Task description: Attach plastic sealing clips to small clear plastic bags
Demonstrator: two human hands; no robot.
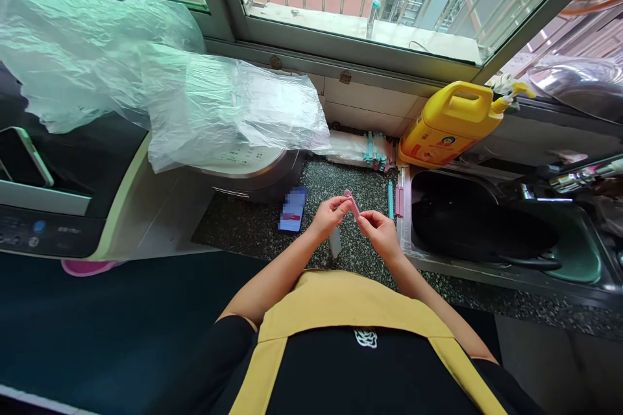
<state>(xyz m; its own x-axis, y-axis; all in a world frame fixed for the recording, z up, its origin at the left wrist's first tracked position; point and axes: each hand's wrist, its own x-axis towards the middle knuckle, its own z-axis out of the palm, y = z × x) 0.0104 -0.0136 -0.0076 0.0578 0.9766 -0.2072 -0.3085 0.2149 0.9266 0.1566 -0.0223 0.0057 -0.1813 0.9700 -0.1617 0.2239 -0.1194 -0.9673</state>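
Both my hands are closed on a slim pink bag clip (354, 207) above the speckled countertop. My left hand (331, 215) pinches its upper end, and my right hand (379, 231) pinches the lower end. Beneath them lies a small pale, see-through piece (335, 243) that I cannot make out. Right of my hands, a teal clip (390, 200) and another pink clip (399, 201) lie along the sink's edge. Farther back, several teal and pink clips (374, 150) rest by a flat plastic-wrapped bundle (346, 146).
A phone (293, 209) lies left of my hands. Clear plastic sheeting (233, 104) covers a rounded appliance (257, 175). A yellow pump jug (445, 123) stands behind the sink (406, 240), which holds a black pan (481, 230). A washing machine (63, 175) is at left.
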